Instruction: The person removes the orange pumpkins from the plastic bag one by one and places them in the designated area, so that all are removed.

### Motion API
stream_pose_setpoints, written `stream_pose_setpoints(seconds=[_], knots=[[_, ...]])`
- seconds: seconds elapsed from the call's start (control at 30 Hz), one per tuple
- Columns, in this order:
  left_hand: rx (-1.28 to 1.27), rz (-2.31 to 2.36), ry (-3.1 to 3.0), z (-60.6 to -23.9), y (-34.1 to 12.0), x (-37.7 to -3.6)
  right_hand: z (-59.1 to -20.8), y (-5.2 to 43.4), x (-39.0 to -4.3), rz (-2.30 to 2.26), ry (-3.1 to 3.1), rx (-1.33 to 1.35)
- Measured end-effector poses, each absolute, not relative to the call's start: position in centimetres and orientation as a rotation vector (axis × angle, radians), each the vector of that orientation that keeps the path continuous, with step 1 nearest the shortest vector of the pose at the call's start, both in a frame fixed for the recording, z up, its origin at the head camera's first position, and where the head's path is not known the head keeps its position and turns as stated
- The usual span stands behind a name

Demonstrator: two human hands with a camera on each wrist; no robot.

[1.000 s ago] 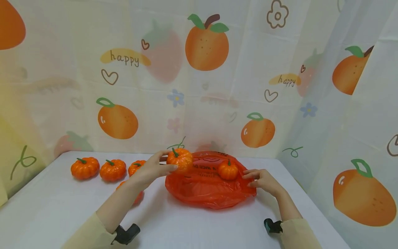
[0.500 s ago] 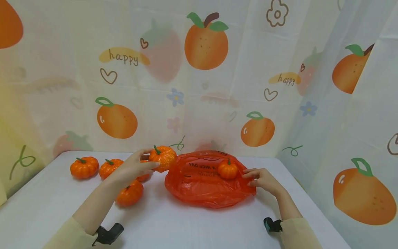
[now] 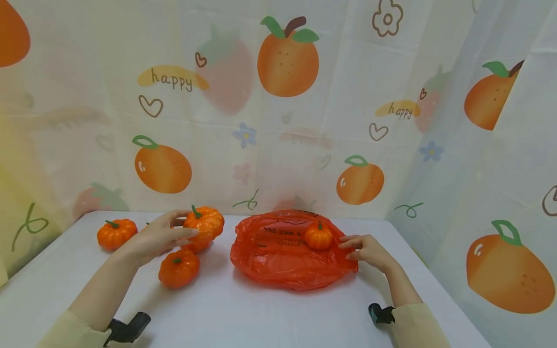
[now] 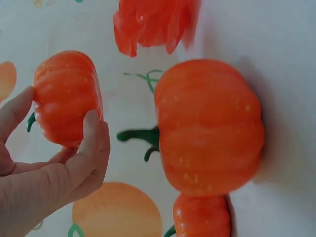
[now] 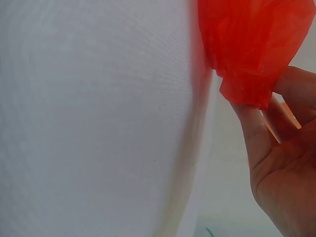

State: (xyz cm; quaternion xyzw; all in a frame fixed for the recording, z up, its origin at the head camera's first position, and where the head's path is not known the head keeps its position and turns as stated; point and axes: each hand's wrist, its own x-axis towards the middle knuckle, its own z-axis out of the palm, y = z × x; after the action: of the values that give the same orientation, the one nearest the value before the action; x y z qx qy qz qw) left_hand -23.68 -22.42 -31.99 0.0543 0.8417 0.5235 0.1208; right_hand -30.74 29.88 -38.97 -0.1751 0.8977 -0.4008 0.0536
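Person seated at a white table, seen from head cam; only forearms, cream sleeves & hands show. Left hand holds a small orange pumpkin w/ green stem, thumb on one side, fingers curled on the other, lifted just above the table at centre-left. Left wrist cam confirms the grip: pumpkin pinched between thumb & fingers, stem mostly hidden behind the thumb.

Right hand rests at the right edge of a red plastic bag lying crumpled in the table's middle. Right wrist cam shows fingertips pinching a fold of the bag; most of that hand is cut off by the frame edge.

A second pumpkin sits on the bag toward its right side, just beside the right hand; can't tell if it's on top or inside the opening. Black print on the bag is upside down & partly illegible.

Loose pumpkins at left: one near the left wrist, one far left. Another is mostly hidden behind the left hand, so the count is uncertain. Fruit-print curtain fills the backdrop.
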Motion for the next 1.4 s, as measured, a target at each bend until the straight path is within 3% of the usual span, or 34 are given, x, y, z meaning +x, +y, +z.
stream_pose_setpoints(seconds=[1.4], knots=[[0.367, 1.449, 2.376, -36.0, -35.0, -22.5, -39.0, 29.9, -30.8, -1.229, 2.728, -0.527]])
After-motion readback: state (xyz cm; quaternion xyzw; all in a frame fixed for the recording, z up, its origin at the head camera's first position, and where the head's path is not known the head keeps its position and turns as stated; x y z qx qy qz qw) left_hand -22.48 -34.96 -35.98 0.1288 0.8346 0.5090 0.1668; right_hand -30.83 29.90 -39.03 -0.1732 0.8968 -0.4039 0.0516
